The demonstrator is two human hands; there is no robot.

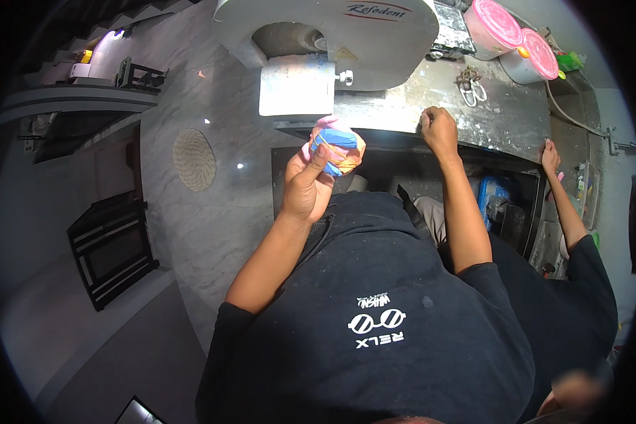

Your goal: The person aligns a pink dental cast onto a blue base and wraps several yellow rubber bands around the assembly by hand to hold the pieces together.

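Note:
My left hand [309, 185] is closed round a rounded, palm-sized lump [346, 150] coloured blue, pink and orange, its thumb laid across the near side. I hold it up just in front of the pale, wet-looking table [297, 92] of a big cream bench machine, apart from it. Off to the right, my right hand [441, 132] is curled into a fist and rests at the front edge of the worktop [509, 127]. Its fingertips are hidden, so whatever it may grip does not show.
The cream machine [396, 49] has a small metal tap-like fitting [345, 78]. Light-coloured metal pieces [471, 87] lie on the worktop, with two pink-lidded tubs [530, 56] behind. Another person's hand [550, 155] touches the worktop's right end. A round woven mat [193, 160] lies left.

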